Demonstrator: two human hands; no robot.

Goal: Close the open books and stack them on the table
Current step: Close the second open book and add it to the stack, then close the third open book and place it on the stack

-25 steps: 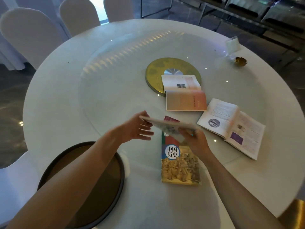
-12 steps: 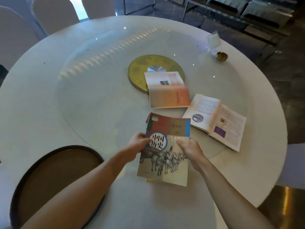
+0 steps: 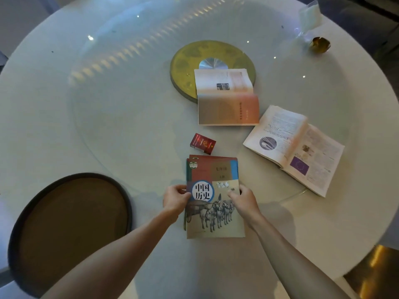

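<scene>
Head view, the only view: a wide-angle camera worn on the person's head, above the near edge of the round white table [image 3: 64, 130], facing forward and steeply down.

Near field: both forearms enter from the bottom edge; the closed history book [image 3: 213, 203] lies close below the lens, just under frame centre.

Middle field: the gold turntable disc [image 3: 185, 67] sits beyond the closed history book, above frame centre.

Far field: the table's far rim curves along the top edge, bowed by the lens.

Overlap: no second view, so no shared area.
</scene>
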